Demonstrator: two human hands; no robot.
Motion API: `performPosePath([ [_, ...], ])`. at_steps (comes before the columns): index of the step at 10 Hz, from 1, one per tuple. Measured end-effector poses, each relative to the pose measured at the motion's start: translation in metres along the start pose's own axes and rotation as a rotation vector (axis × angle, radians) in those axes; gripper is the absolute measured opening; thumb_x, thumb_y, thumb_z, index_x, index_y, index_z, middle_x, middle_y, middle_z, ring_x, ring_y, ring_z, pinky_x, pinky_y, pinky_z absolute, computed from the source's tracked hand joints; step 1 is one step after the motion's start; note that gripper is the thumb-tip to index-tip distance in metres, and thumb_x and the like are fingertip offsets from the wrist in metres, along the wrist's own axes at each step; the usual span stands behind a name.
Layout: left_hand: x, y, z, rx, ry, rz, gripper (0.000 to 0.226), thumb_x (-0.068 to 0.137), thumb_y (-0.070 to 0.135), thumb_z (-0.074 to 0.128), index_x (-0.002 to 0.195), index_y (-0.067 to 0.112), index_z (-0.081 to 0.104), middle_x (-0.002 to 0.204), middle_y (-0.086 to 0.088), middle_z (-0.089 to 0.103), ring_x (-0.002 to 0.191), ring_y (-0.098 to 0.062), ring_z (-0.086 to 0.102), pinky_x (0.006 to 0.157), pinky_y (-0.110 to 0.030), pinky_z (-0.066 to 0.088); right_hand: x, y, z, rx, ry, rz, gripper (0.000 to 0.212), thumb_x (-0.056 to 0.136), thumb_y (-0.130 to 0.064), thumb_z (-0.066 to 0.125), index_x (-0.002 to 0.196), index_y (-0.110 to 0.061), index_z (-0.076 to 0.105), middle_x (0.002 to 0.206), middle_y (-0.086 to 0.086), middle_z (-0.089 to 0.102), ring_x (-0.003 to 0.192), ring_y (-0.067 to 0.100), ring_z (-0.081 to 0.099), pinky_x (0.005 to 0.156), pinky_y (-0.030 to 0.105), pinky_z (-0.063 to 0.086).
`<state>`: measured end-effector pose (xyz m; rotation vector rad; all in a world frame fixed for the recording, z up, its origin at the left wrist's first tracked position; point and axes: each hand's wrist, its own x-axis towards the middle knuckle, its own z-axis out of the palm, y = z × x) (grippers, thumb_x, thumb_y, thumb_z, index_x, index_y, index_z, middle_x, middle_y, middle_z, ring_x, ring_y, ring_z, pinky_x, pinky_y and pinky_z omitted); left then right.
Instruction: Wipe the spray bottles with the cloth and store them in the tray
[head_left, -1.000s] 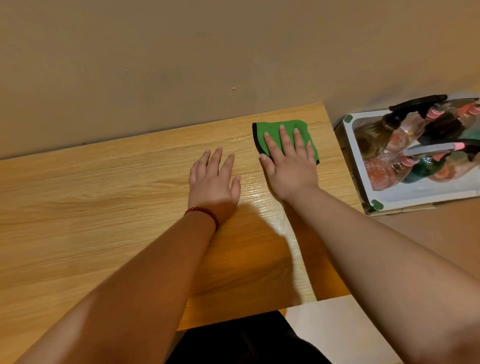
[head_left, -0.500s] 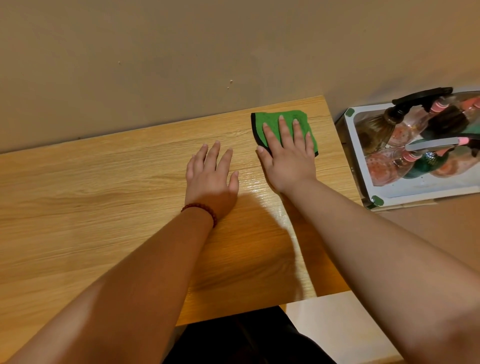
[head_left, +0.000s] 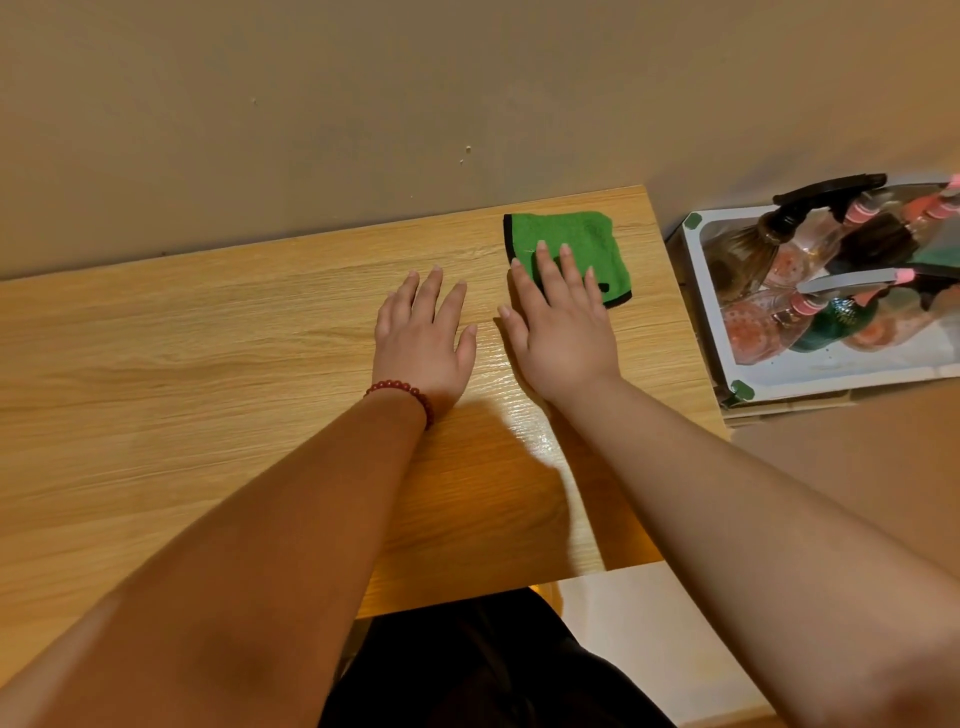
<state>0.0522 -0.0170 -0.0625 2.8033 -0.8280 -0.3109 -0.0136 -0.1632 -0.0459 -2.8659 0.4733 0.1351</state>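
Wooden table (head_left: 156, 389), light grain, far edge against a plain beige wall (head_left: 311, 104). Left stretch of the top is bare wood.

Left hand (head_left: 423, 338): flat on the table, palm down, near centre. Fingers straight and slightly spread, holding nothing. A red bead bracelet (head_left: 400, 388) sits at the wrist.

Right hand (head_left: 558, 332): just beside the left, not touching it. Also palm down, fingers straight and close together. The fingertips lie on the near part of the cloth (head_left: 571, 236); the thumb and heel of the hand rest on the wood. No grip or pinch, only flat contact.

Cloth: green with black edging, spread flat near the table's far right corner, close to the wall.

Tray (head_left: 831, 374): white with green corner pieces, past the table's right edge and apart from it, at a lower level. What it rests on I cannot tell.

Spray bottles (head_left: 753, 332): all in the tray, lying tilted and piled against each other. Clear bodies with an orange tint, one dark green, pink collars, black and grey trigger heads. The right edge of the view cuts them off, so I cannot give a count.

Bottom centre: dark clothing (head_left: 493, 665) below the table's near edge.
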Motion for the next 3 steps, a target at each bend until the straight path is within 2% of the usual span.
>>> performPosePath([
  [1, -0.003, 0.003, -0.009, 0.006, -0.033, 0.003, 0.055, 0.105, 0.04, 0.031, 0.156, 0.022, 0.023, 0.165, -0.005, 0.013, 0.152, -0.026, 0.005, 0.121, -0.042, 0.001, -0.012, -0.007, -0.005, 0.015, 0.007, -0.021, 0.054, 0.104, -0.041, 0.024, 0.154, -0.019, 0.022, 0.163, 0.007, 0.011, 0.151, 0.024, -0.002, 0.12, 0.04, -0.002],
  [2, -0.006, 0.007, -0.023, 0.001, 0.021, 0.037, 0.052, 0.105, 0.036, 0.034, 0.153, 0.019, 0.029, 0.162, -0.005, 0.023, 0.15, -0.026, 0.013, 0.12, -0.041, 0.006, -0.017, -0.014, -0.013, 0.034, 0.014, -0.026, 0.051, 0.105, -0.037, 0.028, 0.152, -0.017, 0.028, 0.161, 0.008, 0.02, 0.15, 0.023, 0.005, 0.119, 0.039, 0.005],
  [3, -0.009, 0.011, -0.045, -0.036, 0.11, 0.046, 0.048, 0.103, 0.029, 0.038, 0.15, 0.017, 0.037, 0.156, -0.006, 0.034, 0.145, -0.025, 0.023, 0.118, -0.039, 0.013, -0.019, -0.024, -0.03, 0.024, 0.059, -0.033, 0.046, 0.104, -0.033, 0.033, 0.147, -0.015, 0.037, 0.154, 0.008, 0.032, 0.146, 0.024, 0.02, 0.113, 0.038, 0.019],
])
